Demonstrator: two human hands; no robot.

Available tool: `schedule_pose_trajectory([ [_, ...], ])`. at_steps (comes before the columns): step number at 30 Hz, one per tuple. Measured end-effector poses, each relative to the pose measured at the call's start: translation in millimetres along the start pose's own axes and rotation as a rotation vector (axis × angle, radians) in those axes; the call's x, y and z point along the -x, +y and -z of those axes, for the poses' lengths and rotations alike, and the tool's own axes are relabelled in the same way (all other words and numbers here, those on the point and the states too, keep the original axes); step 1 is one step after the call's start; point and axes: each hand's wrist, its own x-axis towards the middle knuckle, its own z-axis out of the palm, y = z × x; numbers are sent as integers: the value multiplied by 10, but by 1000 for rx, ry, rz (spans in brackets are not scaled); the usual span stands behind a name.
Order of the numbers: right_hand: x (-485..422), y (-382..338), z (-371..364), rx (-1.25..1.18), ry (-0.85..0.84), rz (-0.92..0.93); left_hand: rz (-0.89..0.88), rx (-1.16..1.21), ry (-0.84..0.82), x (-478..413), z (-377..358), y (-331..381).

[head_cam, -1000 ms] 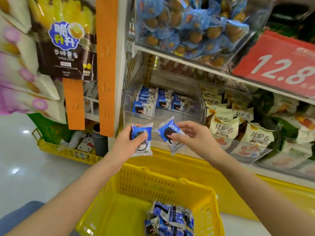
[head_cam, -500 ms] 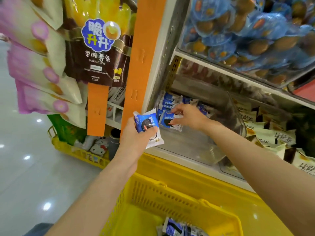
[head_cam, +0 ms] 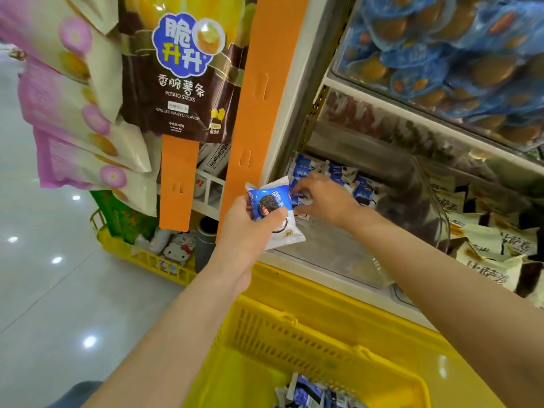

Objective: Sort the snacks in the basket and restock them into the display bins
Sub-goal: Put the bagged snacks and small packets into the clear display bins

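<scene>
My left hand (head_cam: pixel 245 228) grips a blue-and-white cookie snack packet (head_cam: pixel 273 210) just in front of a clear display bin (head_cam: pixel 424 201) on the shelf. My right hand (head_cam: pixel 323 198) reaches inside that bin and pinches another blue packet (head_cam: pixel 297 198) against the stack of the same blue packets (head_cam: pixel 341 175) at the bin's back left. Below me is the yellow basket (head_cam: pixel 294 334), with several more blue packets (head_cam: pixel 309 393) lying in its bottom.
An orange hanging strip (head_cam: pixel 265 92) and bags of potato sticks (head_cam: pixel 182 69) hang to the left. The bin above holds blue-wrapped round snacks (head_cam: pixel 441 54). Cream packets (head_cam: pixel 488 242) fill the bin to the right. A low yellow rack (head_cam: pixel 147 260) stands on the floor.
My right hand has gone from in front of the shelf into the bin, carrying its packet to the stack. My left hand with its packet has risen toward the bin's front.
</scene>
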Motion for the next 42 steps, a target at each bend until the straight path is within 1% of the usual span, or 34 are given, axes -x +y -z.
schedule_pose_trajectory([
  [2,42,-25,69,-81,43,-44,30,-7,-13,-6,-15,-12],
  [5,198,-127,209,-339,216,-121,145,37,-64,2,-54,12],
  [7,372,-244,308,-518,306,-171,199,136,-47,18,-93,34],
  [8,475,-308,349,-602,310,-193,226,193,-26,38,-113,51],
  [9,586,-368,382,-676,290,-204,237,228,-12,59,-132,59],
  [11,828,-467,414,-813,197,-199,221,230,-17,116,-165,55],
  [13,1077,-557,405,-939,89,-190,181,212,-65,189,-188,25],
  [15,1284,-628,364,-999,-15,-215,147,207,-139,277,-222,2],
  [17,1436,-652,323,-983,-63,-247,132,188,-226,352,-255,-24],
  [19,1550,-632,352,-940,-71,-266,91,115,-289,415,-274,-59],
  [22,1684,-543,434,-914,-86,-233,-3,-64,-286,469,-256,-103],
  [28,1731,-355,624,-876,-74,-143,-198,-161,-322,439,-263,-90],
  [29,1708,-307,664,-862,-44,-132,-250,-203,-305,398,-265,-82],
  [31,1622,-169,719,-789,85,-164,-390,-352,-233,280,-260,-80],
  [33,1465,21,719,-579,252,-264,-559,-619,-158,144,-244,-101],
  [35,1268,199,691,-435,328,-381,-687,-867,-153,24,-257,-152],
  [37,1071,349,626,-377,297,-451,-721,-1000,-199,-60,-295,-201],
  [40,813,555,473,-256,201,-441,-767,-1130,-239,-149,-354,-284],
  [42,665,661,350,-202,142,-467,-791,-1169,-232,-191,-371,-323],
])
